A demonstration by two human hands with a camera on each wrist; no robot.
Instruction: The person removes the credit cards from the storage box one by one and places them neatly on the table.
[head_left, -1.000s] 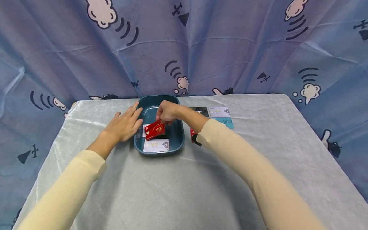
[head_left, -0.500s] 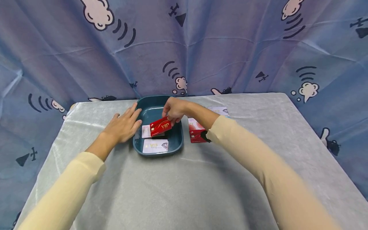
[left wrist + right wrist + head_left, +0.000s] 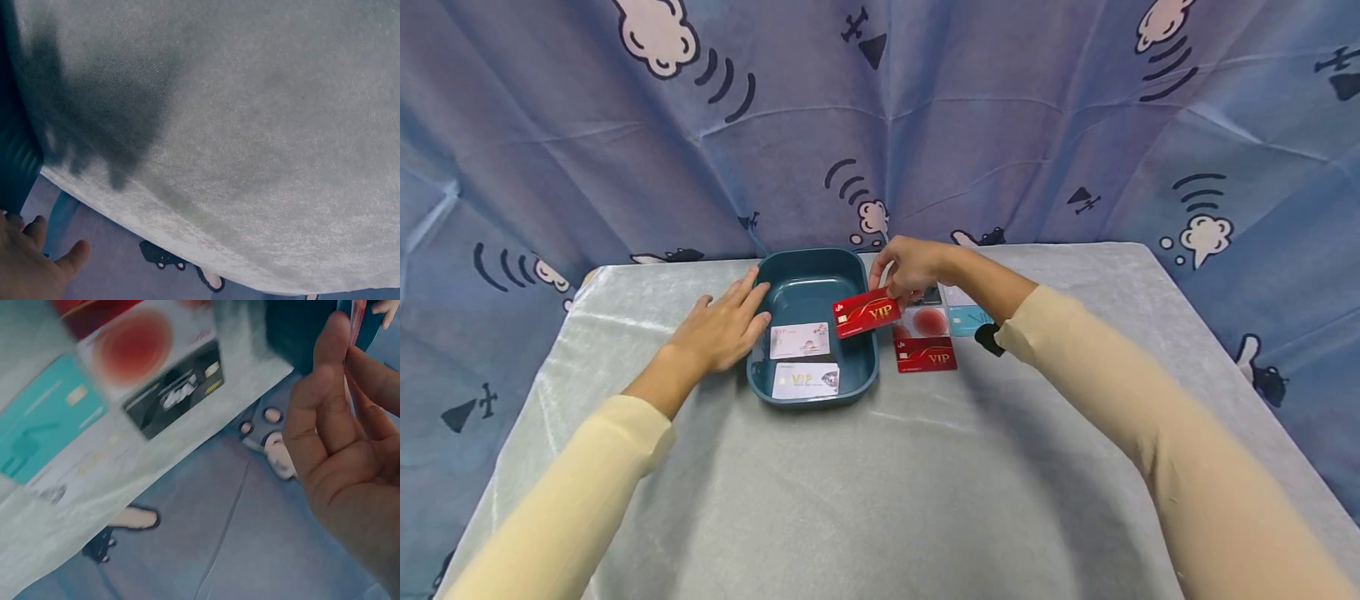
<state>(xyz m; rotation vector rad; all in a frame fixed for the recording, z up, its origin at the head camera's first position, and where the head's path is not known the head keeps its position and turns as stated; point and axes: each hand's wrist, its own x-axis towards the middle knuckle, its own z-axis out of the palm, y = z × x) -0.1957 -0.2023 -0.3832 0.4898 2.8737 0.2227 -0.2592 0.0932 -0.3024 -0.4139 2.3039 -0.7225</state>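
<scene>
Between thumb and fingers, my right hand (image 3: 913, 265) pinches a red VIP card (image 3: 867, 312), held over the right rim of a dark teal tray (image 3: 863, 385). In the right wrist view the card (image 3: 357, 322) shows edge-on at the fingertips. My left hand (image 3: 721, 323) rests with straight fingers along the tray's left rim. Inside the tray lie a pinkish-white card (image 3: 799, 341) and a white VIP card (image 3: 806, 380), with a dark card partly hidden between them.
Right of the tray, another red VIP card (image 3: 927, 356), a white card with a red circle (image 3: 132, 344), a black card (image 3: 178, 390), a teal card (image 3: 53, 419) and a white card (image 3: 78, 465) lie in rows. A patterned curtain (image 3: 1000, 125) hangs behind the table.
My right hand has lifted the red card from inside the tray and carried it right to the rim, uncovering the pinkish-white card. The left hand stays in place.
</scene>
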